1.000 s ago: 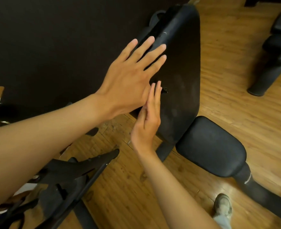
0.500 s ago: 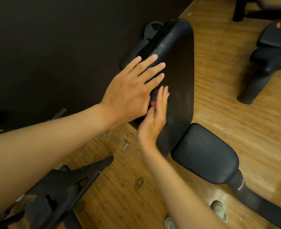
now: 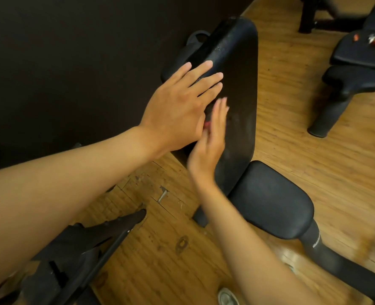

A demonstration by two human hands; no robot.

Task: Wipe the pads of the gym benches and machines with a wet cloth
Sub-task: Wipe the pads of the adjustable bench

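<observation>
- Pressing our left hand (image 3: 177, 111) flat, fingers straight, on the upright back pad (image 3: 237, 84) of the bench.
- Our right hand (image 3: 210, 139) is lying beside it, fingers straight; the cloth (image 3: 206, 125) is hardly showing, a red bit between the hands.
- We are judging the pad firm and smooth, the cloth soft and limp: better to bunch it under the palm.

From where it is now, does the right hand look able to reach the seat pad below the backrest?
Probably yes. The right hand lies straight-fingered on the backrest pad, and the seat pad sits just below and right of it with nothing between. The left hand is off to the other side.
</observation>
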